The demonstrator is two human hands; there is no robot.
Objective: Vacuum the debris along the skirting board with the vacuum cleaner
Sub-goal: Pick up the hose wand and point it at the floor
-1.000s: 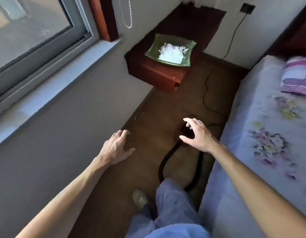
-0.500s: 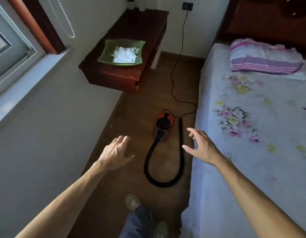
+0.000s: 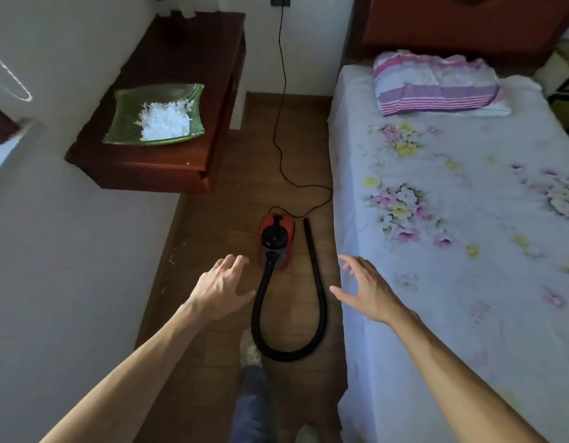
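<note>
Vacuum cleaner (image 3: 276,241) on the floor (image 3: 232,199) between the skirting board (image 3: 155,292), left, and the bed (image 3: 452,266), right; its hose (image 3: 321,302) loops toward the viewer and back beside the bed. Debris (image 3: 172,258) along the skirting board, left of the vacuum cleaner. Behind, a bedside table (image 3: 187,55) bears a dish (image 3: 155,140); a cord (image 3: 278,100) runs to the far wall (image 3: 308,43). 1 pillow (image 3: 436,87) on the bed's far end

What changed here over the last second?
The view swung right, showing more of the bed. The right hand, earlier in front of the vacuum cleaner, now hovers by the bed's edge. Nothing was taken hold of. The left hand stays open over the floor, and both hands are empty. The vacuum cleaner, hose and green dish lie unmoved.
</note>
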